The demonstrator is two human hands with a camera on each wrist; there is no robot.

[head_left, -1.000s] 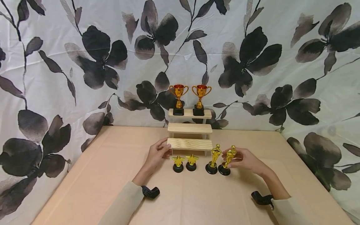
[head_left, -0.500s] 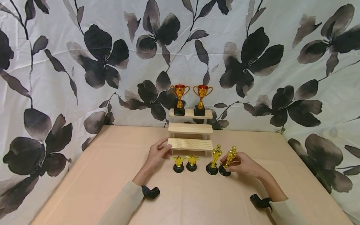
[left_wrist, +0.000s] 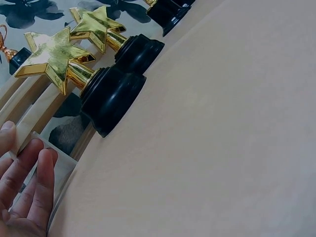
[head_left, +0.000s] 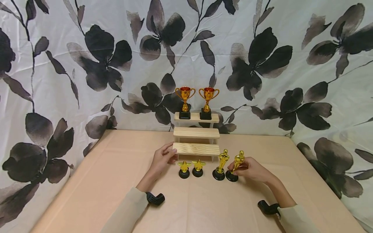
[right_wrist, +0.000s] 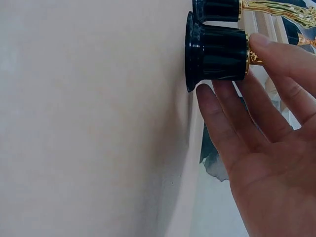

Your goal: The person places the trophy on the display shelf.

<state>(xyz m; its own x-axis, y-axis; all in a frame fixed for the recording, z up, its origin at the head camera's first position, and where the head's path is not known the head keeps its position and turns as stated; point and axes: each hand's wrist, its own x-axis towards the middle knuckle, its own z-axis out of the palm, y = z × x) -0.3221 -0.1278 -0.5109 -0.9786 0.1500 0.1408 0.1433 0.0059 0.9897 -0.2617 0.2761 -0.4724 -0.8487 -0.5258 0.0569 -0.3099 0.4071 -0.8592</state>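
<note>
My left hand [head_left: 161, 158] pinches the left end of the lowest wooden step of a three-tier display stand [head_left: 196, 149], the thumb on top and fingers under the edge in the left wrist view. My right hand [head_left: 254, 169] holds the right-hand gold figure trophy [head_left: 239, 158] low on its body, thumb and fingers around it. Its black base [right_wrist: 217, 52] appears to stand on the table. Just left of it is a second gold figure trophy [head_left: 223, 159]. Two gold star trophies [head_left: 184, 167] on black bases stand in front of the stand, near my left hand.
Two gold cup trophies [head_left: 185, 97] with black bases stand on the top step. The middle step [head_left: 196, 132] lies between the top and lowest ones. A peach cloth covers the table [head_left: 192, 207]. Behind hangs a white flowered curtain [head_left: 204, 64].
My right hand has lowered slightly and moved left, its fingers closing around the right figure trophy. The left hand stays on the stand, and the trophies keep their places.
</note>
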